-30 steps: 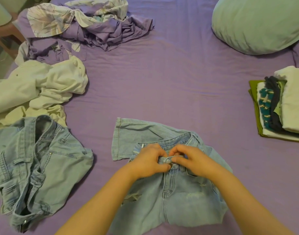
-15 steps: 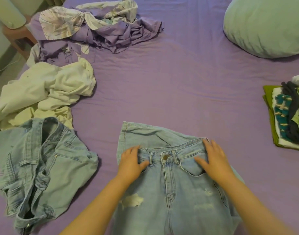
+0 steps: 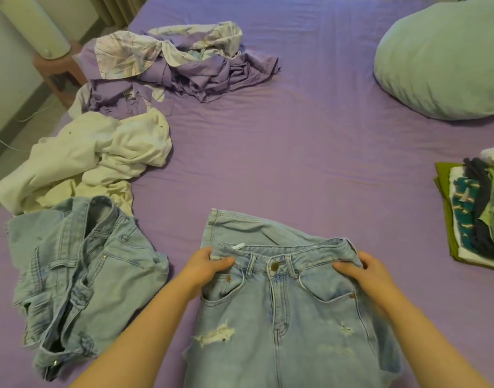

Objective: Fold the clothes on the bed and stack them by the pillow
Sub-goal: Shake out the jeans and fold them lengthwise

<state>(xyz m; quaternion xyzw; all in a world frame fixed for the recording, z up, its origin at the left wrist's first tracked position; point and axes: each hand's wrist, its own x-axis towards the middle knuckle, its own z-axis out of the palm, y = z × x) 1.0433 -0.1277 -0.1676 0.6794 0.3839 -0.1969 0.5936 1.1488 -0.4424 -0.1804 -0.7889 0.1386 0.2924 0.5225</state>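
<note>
While both hands hold the waistband of one pair of jeans, the scene lies as follows.
Bed (image 3: 310, 152): a purple sheet stretches away from both hands and carries everything else.
Pillow (image 3: 444, 60): pale green, far beyond the right hand and off to its right, at the upper right of the bed.
Ripped jeans (image 3: 282, 317): light blue denim, lying flat under and between the two hands, front side up, the waistband farthest from the person. The brass button at the middle of the waistband sits between the hands. A folded-over leg or panel shows just beyond the left hand.
Crumpled denim (image 3: 80, 278): a second light blue garment, bunched up well to the left of the left hand.
White clothes (image 3: 91, 161): a rumpled heap beyond the crumpled denim, up and left of the left hand.
Purple and patterned heap (image 3: 178, 65): loose cloth far beyond the left hand, near the bed's far left side.
Folded stack (image 3: 475, 208): green, teal-patterned, dark and white pieces laid one on another, to the right of and beyond the right hand, nearer than the pillow.
Left hand (image 3: 205, 266): thumb on top of the waistband's left end, fingers curled round its edge, gripping the denim.
Right hand (image 3: 363, 271): thumb pressed on the waistband's right end, fingers wrapped over the side edge, gripping it.
</note>
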